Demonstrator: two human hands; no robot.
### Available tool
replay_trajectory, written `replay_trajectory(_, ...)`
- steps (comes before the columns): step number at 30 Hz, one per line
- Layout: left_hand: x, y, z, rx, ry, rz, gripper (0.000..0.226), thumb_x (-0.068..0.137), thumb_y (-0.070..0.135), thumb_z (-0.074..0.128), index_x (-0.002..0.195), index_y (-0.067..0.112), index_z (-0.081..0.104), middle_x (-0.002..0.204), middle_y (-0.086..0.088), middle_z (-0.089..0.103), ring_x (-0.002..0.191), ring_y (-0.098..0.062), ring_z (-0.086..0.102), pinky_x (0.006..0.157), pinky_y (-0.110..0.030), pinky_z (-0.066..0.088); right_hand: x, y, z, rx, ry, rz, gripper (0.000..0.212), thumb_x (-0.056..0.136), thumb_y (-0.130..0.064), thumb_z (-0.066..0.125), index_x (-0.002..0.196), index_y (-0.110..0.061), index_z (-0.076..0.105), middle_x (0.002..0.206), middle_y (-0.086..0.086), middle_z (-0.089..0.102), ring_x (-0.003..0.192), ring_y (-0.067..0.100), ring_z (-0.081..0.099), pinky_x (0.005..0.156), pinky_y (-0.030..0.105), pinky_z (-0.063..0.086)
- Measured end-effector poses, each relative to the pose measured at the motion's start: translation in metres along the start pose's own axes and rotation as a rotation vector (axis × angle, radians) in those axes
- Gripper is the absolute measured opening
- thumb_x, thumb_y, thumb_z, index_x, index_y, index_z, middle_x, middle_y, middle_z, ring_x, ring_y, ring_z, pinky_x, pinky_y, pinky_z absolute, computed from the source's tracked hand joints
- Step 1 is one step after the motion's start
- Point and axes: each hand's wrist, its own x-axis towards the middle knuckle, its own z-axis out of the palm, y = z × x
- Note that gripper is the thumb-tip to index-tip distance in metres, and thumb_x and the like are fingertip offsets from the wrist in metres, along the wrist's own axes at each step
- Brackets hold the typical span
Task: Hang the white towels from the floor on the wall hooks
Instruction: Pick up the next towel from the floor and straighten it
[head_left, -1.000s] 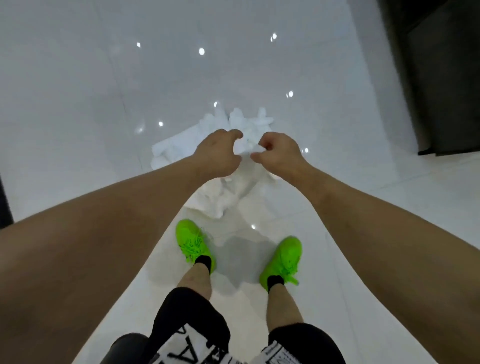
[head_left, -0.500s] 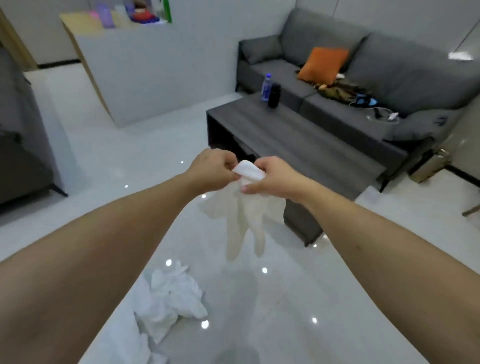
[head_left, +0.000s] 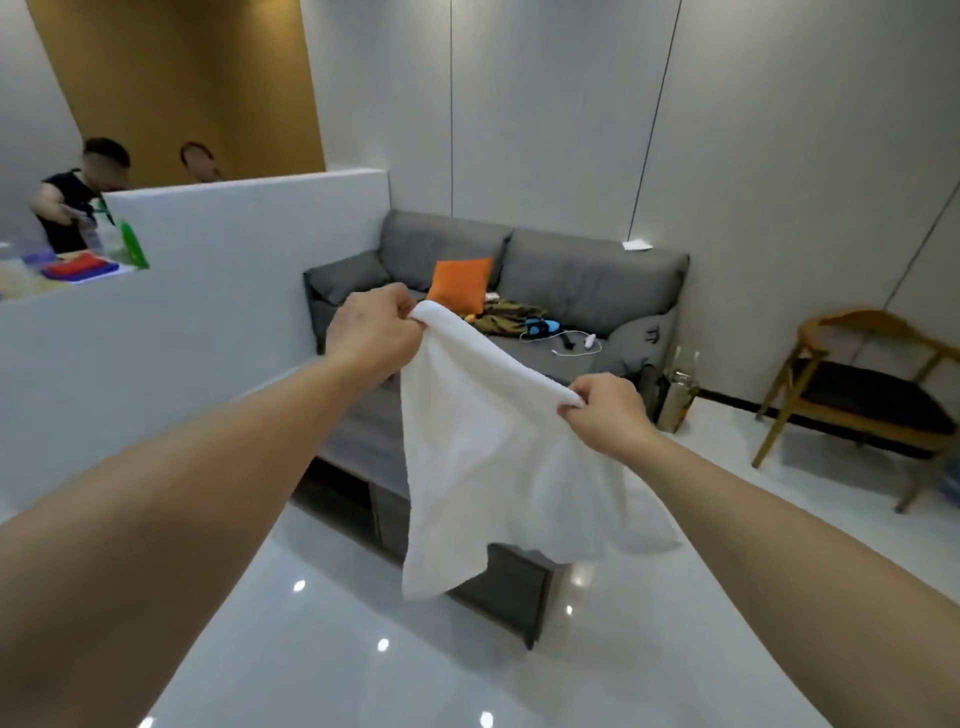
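Towel (head_left: 483, 467), soft white draped cloth

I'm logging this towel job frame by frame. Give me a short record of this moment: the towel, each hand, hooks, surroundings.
towel: white towel, stretched between both hands, lower part hanging free above the floor
left hand: grips the higher end of the top edge
right hand: grips the lower end of the top edge
hooks: none in view
behind: grey sofa with orange cushion; dark low table; wooden chair
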Motion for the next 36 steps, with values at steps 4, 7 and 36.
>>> replay_trajectory(4,0.076,0.020,0.019,-0.121,0.108,-0.096,0.016,0.073,0.025,0.043,0.081,0.028,0.057,0.079,0.001,0.057,0.068,-0.018,0.051,0.055,-0.029,0.040,0.052,0.033,-0.035,-0.055,0.016,0.123,0.026,0.084,-0.022,0.062,0.059,-0.014,0.057,0.064,0.003,0.058,0.069,0.024,0.057,0.051,0.028,0.035)
replay_trajectory(7,0.131,0.037,0.048,-0.245,-0.083,-0.061,0.029,0.073,0.016,0.054,0.100,0.027,0.059,0.100,0.000,0.064,0.091,-0.021,0.057,0.070,-0.030,0.047,0.102,0.023,-0.060,0.105,0.097,0.114,0.035,0.085,-0.024,0.065,0.052,-0.017,0.056,0.059,-0.001,0.055,0.068,0.023,0.055,0.055,0.029,0.037)
replay_trajectory(36,0.345,0.141,0.244,-0.709,-0.368,-0.230,0.030,0.076,0.042,0.078,0.102,0.026,0.072,0.100,-0.004,0.074,0.091,-0.020,0.073,0.072,-0.038,0.059,0.482,0.034,-0.060,0.534,-0.301,-0.483,0.024,0.078,-0.029,0.077,0.081,-0.005,0.074,0.066,0.002,0.063,0.065,0.015,0.061,0.060,0.034,0.051)
